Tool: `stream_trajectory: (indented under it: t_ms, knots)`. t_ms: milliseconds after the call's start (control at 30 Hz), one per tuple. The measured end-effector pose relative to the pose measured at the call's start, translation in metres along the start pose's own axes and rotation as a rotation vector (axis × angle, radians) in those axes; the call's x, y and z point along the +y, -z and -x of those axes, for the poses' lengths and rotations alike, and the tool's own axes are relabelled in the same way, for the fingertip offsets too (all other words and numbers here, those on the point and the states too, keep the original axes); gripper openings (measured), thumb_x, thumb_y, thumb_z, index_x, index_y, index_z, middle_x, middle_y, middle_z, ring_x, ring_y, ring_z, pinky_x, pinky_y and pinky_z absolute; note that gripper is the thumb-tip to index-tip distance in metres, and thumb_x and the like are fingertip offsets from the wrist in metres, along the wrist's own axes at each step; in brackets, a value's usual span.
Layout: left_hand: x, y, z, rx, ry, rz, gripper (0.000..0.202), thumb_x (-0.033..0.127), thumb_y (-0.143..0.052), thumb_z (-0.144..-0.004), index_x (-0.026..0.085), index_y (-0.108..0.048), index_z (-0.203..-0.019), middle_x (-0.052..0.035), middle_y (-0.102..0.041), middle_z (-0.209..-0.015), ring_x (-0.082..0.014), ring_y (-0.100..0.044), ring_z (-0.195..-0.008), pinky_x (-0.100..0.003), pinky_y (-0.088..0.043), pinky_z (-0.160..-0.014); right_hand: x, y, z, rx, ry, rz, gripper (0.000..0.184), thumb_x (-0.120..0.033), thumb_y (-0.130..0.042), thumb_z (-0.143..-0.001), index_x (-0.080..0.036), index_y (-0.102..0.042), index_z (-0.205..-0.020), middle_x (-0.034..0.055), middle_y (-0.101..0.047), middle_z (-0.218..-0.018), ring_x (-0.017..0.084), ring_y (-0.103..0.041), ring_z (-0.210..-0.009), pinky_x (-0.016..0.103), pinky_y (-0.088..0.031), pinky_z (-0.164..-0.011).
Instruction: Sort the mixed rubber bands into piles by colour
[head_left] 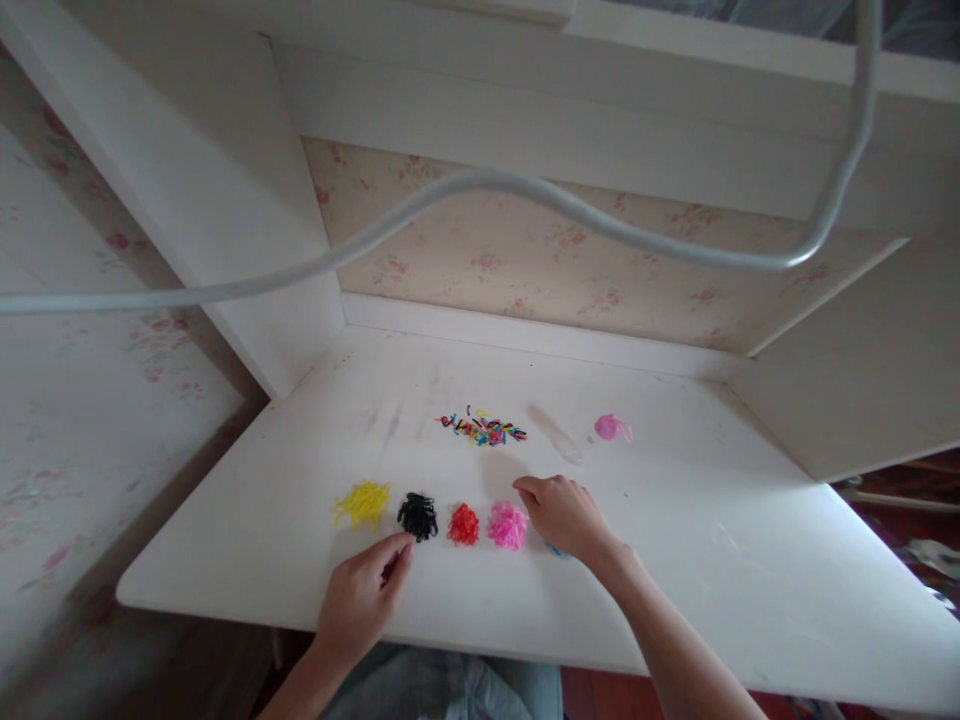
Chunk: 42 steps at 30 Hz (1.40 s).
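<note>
My left hand (365, 588) is closed, thumb and index finger pinched together at the near edge of a pile of black rubber bands (417, 516). What it holds, if anything, is too small to tell. Beside a pile of pink rubber bands (508, 525) is my right hand (564, 512), its thumb and index finger also pinched. Under it, a bit of a blue pile (554, 549) shows; the rest is hidden. Red rubber bands (463, 524) and yellow rubber bands (363, 503) form two more piles in this row. Behind lies a mixed-colour heap of bands (487, 429).
On the white desk (675, 560), a translucent elongated thing (559, 440) and a small pink bundle (611, 428) lie to the right of the mixed heap. White side panels and a back ledge bound the desk. A pale curved tube (480, 180) crosses above.
</note>
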<state>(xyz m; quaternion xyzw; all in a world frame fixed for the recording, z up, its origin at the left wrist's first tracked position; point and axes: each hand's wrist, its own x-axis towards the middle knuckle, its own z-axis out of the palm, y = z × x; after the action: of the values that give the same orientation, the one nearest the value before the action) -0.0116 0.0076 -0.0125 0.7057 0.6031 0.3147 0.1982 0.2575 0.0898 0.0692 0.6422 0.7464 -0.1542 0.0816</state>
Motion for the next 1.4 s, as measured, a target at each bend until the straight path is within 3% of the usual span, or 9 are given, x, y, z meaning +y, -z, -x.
stream_trajectory:
  t_ms: [100,333,500,633,833,1033,1400]
  knots:
    - [-0.001,-0.001,0.001,-0.009,0.018,0.011,0.024,0.035,-0.046,-0.087,0.023,-0.064,-0.095,0.0017,-0.069,-0.072,-0.0087,-0.062,-0.058,-0.014,-0.048,-0.056,-0.003,-0.003,0.000,-0.026,0.010,-0.055,0.037,-0.028,-0.033,-0.091,-0.032,-0.060,-0.115,0.0066,-0.066,-0.104,0.020,-0.061,-0.094,0.028,-0.039,-0.074]
    - [-0.001,-0.002,0.002,-0.011,0.025,0.024,0.022,0.034,-0.048,-0.086,0.023,-0.064,-0.096,0.0018,-0.070,-0.076,-0.0090,-0.063,-0.062,-0.015,-0.049,-0.058,-0.004,-0.007,-0.010,0.063,-0.075,-0.027,0.035,-0.037,-0.034,-0.091,-0.033,-0.061,-0.112,0.0072,-0.067,-0.099,0.022,-0.062,-0.090,0.029,-0.040,-0.072]
    - [-0.002,-0.003,0.001,0.014,0.002,0.041,0.022,0.034,-0.048,-0.086,0.023,-0.064,-0.094,0.0005,-0.070,-0.075,-0.0102,-0.064,-0.061,-0.015,-0.050,-0.058,-0.007,-0.005,-0.035,0.104,-0.158,-0.007,0.037,-0.041,-0.032,-0.092,-0.031,-0.065,-0.105,0.0078,-0.067,-0.100,0.021,-0.062,-0.091,0.028,-0.041,-0.072]
    - [-0.003,-0.002,0.000,0.016,-0.004,0.043,0.021,0.034,-0.048,-0.086,0.023,-0.064,-0.095,-0.0007,-0.071,-0.080,-0.0114,-0.065,-0.066,-0.016,-0.051,-0.065,-0.012,-0.005,-0.062,0.139,-0.172,0.007,0.039,-0.041,-0.027,-0.093,-0.033,-0.060,-0.113,0.0069,-0.066,-0.100,0.020,-0.062,-0.091,0.028,-0.042,-0.073]
    - [-0.005,-0.001,-0.003,0.016,-0.006,0.062,0.021,0.033,-0.047,-0.087,0.024,-0.065,-0.095,-0.0002,-0.070,-0.076,-0.0108,-0.065,-0.064,-0.015,-0.050,-0.062,-0.014,-0.003,-0.089,0.159,-0.177,0.020,0.036,-0.036,-0.030,-0.093,-0.029,-0.059,-0.113,0.0085,-0.067,-0.095,0.020,-0.064,-0.087,0.029,-0.045,-0.071]
    - [-0.006,-0.001,-0.004,-0.014,-0.008,0.034,0.020,0.032,-0.047,-0.087,0.024,-0.064,-0.093,-0.0004,-0.069,-0.076,-0.0103,-0.064,-0.064,-0.014,-0.050,-0.062,-0.011,-0.002,-0.094,0.153,-0.146,0.033,0.035,-0.038,-0.034,-0.092,-0.027,-0.064,-0.106,0.0100,-0.067,-0.096,0.022,-0.063,-0.088,0.033,-0.046,-0.074]
    - [-0.005,0.000,-0.004,0.005,-0.033,0.032,0.020,0.030,-0.046,-0.087,0.024,-0.064,-0.095,-0.0009,-0.070,-0.078,-0.0108,-0.065,-0.066,-0.015,-0.050,-0.064,-0.013,-0.003,-0.095,0.144,-0.161,-0.020,0.039,-0.040,-0.031,-0.092,-0.025,-0.064,-0.106,0.0100,-0.067,-0.093,0.020,-0.063,-0.089,0.029,-0.046,-0.072]
